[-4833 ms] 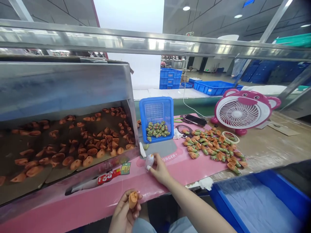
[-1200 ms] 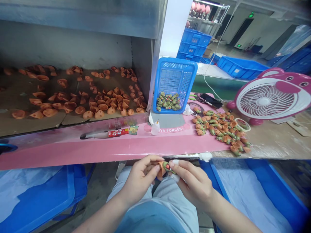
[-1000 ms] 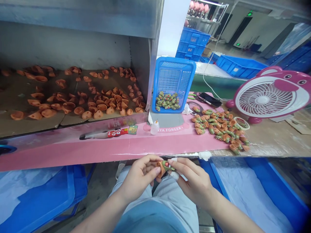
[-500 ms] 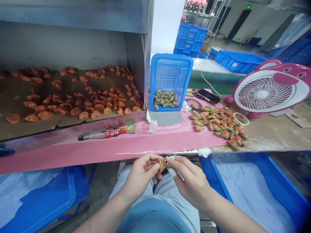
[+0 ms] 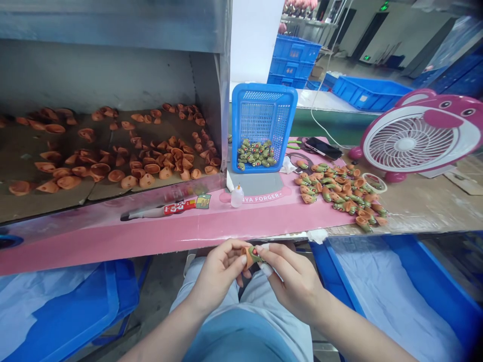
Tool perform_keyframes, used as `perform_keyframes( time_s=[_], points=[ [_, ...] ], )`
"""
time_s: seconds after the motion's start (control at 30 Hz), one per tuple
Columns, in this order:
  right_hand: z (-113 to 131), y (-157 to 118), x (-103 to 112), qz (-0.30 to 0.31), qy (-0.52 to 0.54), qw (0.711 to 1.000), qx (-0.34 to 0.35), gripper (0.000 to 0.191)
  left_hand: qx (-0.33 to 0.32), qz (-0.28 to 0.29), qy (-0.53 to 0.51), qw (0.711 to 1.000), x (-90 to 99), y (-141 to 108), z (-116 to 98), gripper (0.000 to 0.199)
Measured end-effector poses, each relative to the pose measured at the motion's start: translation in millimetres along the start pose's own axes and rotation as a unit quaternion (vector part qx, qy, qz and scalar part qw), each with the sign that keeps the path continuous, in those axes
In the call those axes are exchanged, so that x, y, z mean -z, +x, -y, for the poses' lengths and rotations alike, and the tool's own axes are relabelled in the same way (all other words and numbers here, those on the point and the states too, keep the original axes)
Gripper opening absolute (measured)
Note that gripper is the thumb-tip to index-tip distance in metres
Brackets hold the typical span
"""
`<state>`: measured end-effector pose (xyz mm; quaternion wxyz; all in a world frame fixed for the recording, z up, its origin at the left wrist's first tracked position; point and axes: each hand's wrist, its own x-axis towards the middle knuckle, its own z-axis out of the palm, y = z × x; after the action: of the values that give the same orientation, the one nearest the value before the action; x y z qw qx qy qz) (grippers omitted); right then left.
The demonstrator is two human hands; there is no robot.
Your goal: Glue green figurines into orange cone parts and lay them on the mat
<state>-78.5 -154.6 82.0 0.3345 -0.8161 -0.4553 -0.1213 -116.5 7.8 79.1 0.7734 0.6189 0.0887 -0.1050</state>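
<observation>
Item: 1 orange cup-shaped moulded piece [image 5: 246, 257] fitted with a green insert [image 5: 254, 254] bearing a red dot. The piece is held between my left hand [image 5: 217, 274] and my right hand [image 5: 292, 279], its long axis near horizontal, green end pointing toward my right hand. My left hand grips the orange shell; my right fingertips [image 5: 261, 249] pinch the green end. Beyond, on the pink board [image 5: 264, 221], lie similar pieces [image 5: 339, 196] and a blue basket [image 5: 245, 120].
</observation>
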Motion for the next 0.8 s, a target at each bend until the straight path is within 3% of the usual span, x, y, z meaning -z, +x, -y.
perform_keyframes(
  time_s=[0.27,0.4,0.6,0.8],
  points=[
    [-3.0,-2.0,1.3,0.022,0.012,1.0,0.0,0.043,-0.011,-0.001,0.036,0.999,1.6,1.7,4.0,0.016],
    [-6.3,-2.7,2.5,0.032,0.035,0.999,-0.019,0.043,-0.08,-0.059,0.099,0.99,3.1,3.8,2.7,0.011],
    [-4.2,-0.1,5.7,0.024,0.098,0.991,-0.086,0.029,-0.166,-0.044,0.179,0.969,6.8,0.5,1.0,0.009],
    [-4.8,0.6,9.6,0.015,0.13,0.979,-0.156,0.021,-0.262,-0.044,0.247,0.932,10.0,-9.5,10.3,0.027]
  ],
)
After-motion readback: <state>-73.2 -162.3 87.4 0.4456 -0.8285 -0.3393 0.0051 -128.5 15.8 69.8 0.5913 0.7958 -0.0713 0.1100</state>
